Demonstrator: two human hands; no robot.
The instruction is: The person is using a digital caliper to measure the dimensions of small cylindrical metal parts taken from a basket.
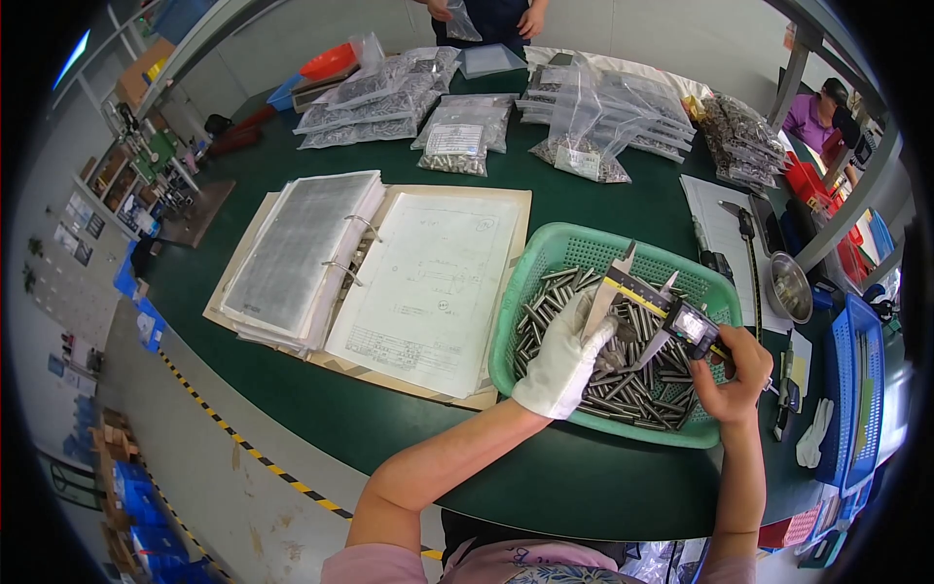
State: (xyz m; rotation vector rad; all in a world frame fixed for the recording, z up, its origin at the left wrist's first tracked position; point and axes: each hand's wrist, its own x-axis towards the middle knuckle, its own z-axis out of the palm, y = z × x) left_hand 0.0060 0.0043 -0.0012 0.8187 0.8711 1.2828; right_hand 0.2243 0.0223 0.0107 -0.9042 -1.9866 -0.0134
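A green perforated plastic basket (545, 238) stands on the table, filled with many short metal pins (632, 394). Above the pins, my bare right hand (735, 375) is closed around the display end of a digital caliper (637, 292). The caliper's jaws point left and its beam slants across the basket. My left hand (569, 360), in a white glove with greyed fingertips, is over the basket beside the jaws. Its fingers are curled together, and the caliper and the fingers themselves hide whatever they hold.
An open ring binder (428, 282) with a drawing lies left of the basket. Bagged metal parts (457, 141) line the far side. At right are a metal bowl (788, 287), another caliper (744, 229), a white glove (814, 433) and a blue basket (856, 389). A person (486, 19) stands opposite.
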